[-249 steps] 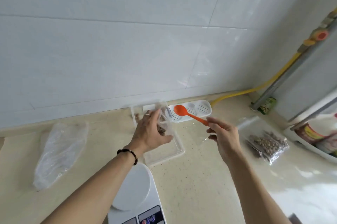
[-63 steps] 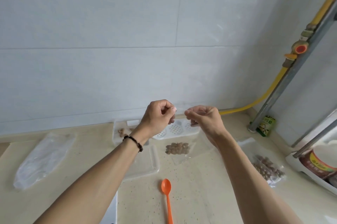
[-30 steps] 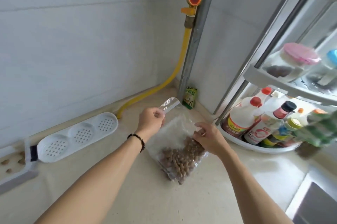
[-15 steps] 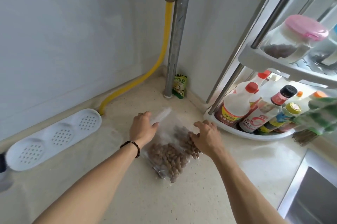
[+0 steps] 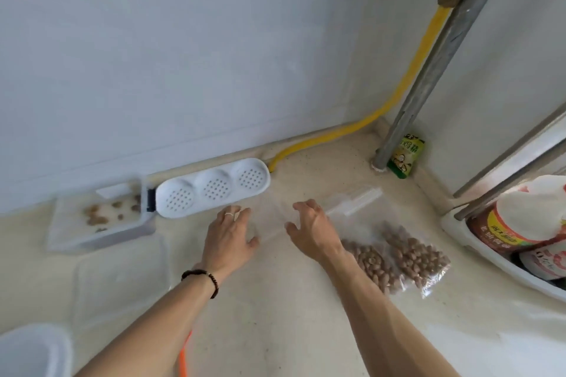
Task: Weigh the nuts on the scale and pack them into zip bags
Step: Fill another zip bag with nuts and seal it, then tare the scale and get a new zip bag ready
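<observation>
1. Filled zip bags (image 5: pixel 407 257) lie flat on the counter (image 5: pixel 275 315), set aside right.
2. Left hand (image 5: pixel 228 238) and right hand (image 5: pixel 309 232) hover, fingers spread, grasping nothing.
3. Possibly reaching for an empty bag; blur obscures it.

Brown nuts (image 5: pixel 407 257) fill clear zip bags (image 5: pixel 361 208) on the beige speckled counter (image 5: pixel 291 330). A white tray (image 5: pixel 211 186) — dotted with holes — lies beside a yellow hose (image 5: pixel 407 76).

Taking the white perforated tray (image 5: pixel 213 188) as landmark: bare tabletop (image 5: pixel 275 315) lies open in front of it. To its left a clear box (image 5: pixel 101 217) blocks the wall side; to its right two bags of nuts (image 5: pixel 401 257), a grey pipe (image 5: pixel 428 70) and a bottle rack (image 5: pixel 490 257) close off the corner.
</observation>
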Motion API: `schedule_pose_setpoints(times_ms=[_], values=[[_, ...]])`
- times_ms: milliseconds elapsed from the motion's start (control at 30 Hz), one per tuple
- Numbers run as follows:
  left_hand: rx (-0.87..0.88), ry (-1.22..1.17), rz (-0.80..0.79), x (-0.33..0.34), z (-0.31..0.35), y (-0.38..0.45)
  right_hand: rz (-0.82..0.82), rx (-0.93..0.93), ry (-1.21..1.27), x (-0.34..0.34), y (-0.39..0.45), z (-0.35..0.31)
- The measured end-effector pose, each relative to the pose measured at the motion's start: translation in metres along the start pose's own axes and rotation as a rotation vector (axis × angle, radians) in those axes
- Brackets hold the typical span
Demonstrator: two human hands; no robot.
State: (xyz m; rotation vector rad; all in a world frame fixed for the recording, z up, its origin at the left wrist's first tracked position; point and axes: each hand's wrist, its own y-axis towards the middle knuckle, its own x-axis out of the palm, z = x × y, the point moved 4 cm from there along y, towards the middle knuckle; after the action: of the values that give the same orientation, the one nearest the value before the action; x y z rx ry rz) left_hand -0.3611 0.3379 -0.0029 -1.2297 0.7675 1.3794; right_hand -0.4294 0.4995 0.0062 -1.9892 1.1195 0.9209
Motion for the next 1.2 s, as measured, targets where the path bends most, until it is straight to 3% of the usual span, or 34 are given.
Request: schedule_pose_setpoints(times_ms=[167,267,500,833,1033,1133,1200], values=[[-0.154,0.035,-0.161,0.013,-0.045,-0.006,-0.098,0.026,-0.050,0.031,0.028,-0.021],[-0.171,0.034,-0.168,0.019,-0.055,-0.006,-0.126,0.094,-0.042,0.037,0.043,-0.025],[-0.077,0.134,-0.091,0.014,-0.060,-0.010,-0.133,0.234,-0.037,0.044,0.048,-0.022],[0.049,0.133,-0.023,0.013,-0.062,-0.020,-0.070,0.164,-0.017,0.058,0.017,-0.036],[0.068,-0.100,0.225,-0.002,-0.069,-0.044,-0.050,0.308,0.231,0.053,0.005,-0.032],[0.064,-0.269,0.206,-0.017,-0.082,-0.053,0.034,0.296,0.282,0.045,-0.008,-0.040],[0.084,-0.402,0.157,-0.031,-0.093,-0.060,0.066,0.298,0.453,0.039,-0.019,-0.052]])
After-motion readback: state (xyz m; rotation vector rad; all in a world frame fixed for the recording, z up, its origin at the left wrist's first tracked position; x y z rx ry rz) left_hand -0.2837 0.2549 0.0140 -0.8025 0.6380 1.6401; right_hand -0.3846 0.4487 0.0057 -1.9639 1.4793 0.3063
